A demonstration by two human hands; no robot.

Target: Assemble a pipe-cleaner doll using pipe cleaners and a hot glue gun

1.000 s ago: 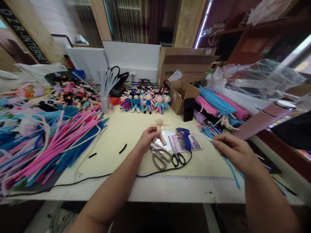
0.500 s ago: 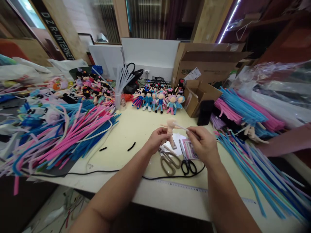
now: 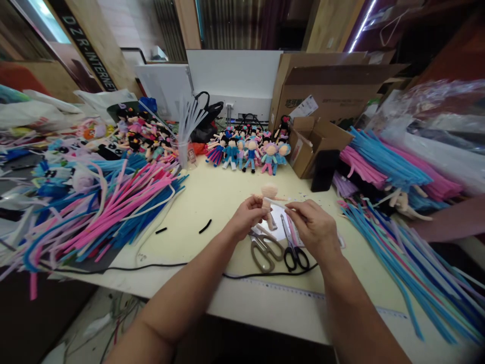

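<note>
Head camera: the left hand (image 3: pixel 248 216) is pinching the peach, fuzzy doll figure (image 3: pixel 270 191) with fingers nearly closed, over the middle of the table, and the right hand (image 3: pixel 315 225) is gripping a thin pale strip (image 3: pixel 276 203) between thumb and fingertips, its far end reaching the figure. Just below, beige-handled scissors (image 3: pixel 263 256) and black-handled scissors (image 3: pixel 296 258) are lying side by side, their loops near a black cord (image 3: pixel 250 276). Nearer the front edge, a printed ruler scale (image 3: pixel 284 288) is running. Leftward, smooth yellow mat (image 3: pixel 166 253) is stretching toward fluffy, tangled stems (image 3: pixel 113 212), two short black pieces (image 3: pixel 205 226) resting between. Rightward, long blue stems (image 3: pixel 394 273) are fanning over the table's edge. Beyond, small dolls (image 3: pixel 250 154) are standing beside an open cardboard box (image 3: pixel 303 151).
</note>
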